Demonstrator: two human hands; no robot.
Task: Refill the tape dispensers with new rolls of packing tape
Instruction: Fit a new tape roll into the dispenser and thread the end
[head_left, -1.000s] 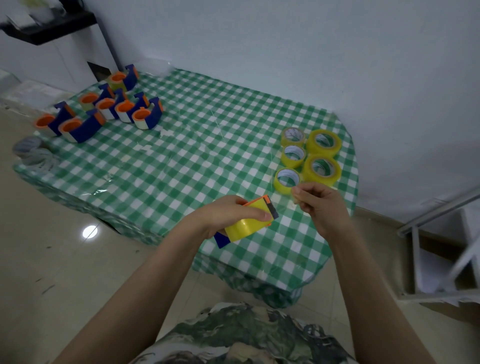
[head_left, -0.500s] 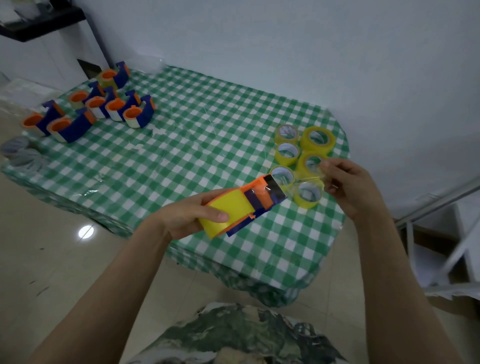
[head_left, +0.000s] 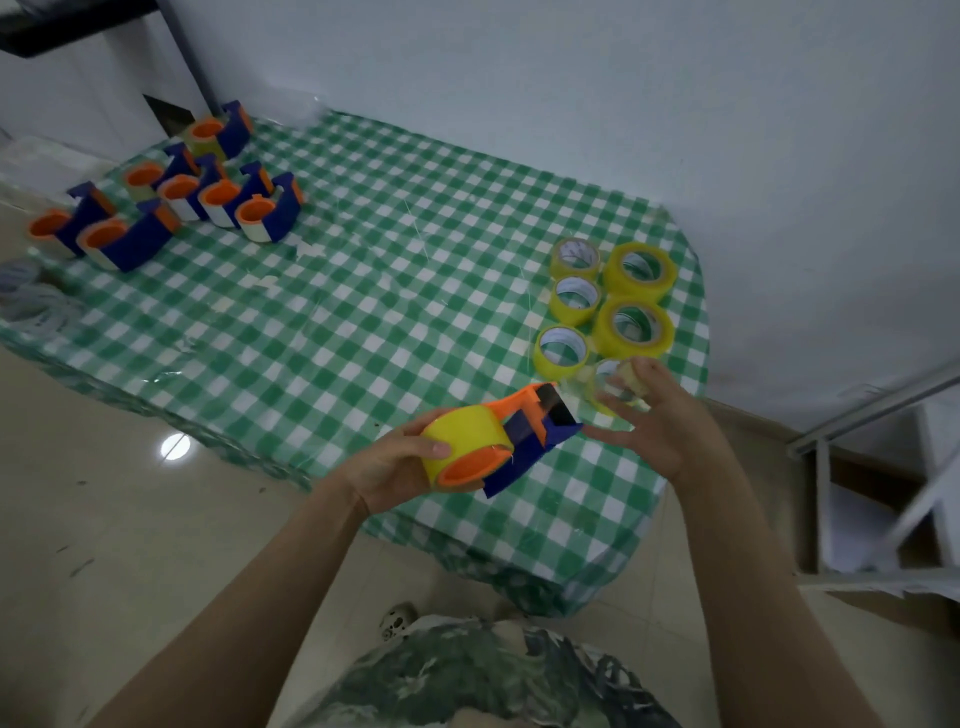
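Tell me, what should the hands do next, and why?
Probably the left hand should set the dispenser down on the table: a yellow roll already sits in it, and more loose rolls wait near the right hand.

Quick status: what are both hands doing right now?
Left hand: grips the loaded tape dispenser.
Right hand: open, fingers spread, nothing clearly gripped.

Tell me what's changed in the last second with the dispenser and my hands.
The right hand pinched the tape end at the dispenser blade, drew it rightward, and now sits near the blade, fingers spread; whether tape clings to it is unclear. The left hand kept its grip, turning the dispenser so its orange core faces the camera. The loose rolls and the other dispensers stayed put.
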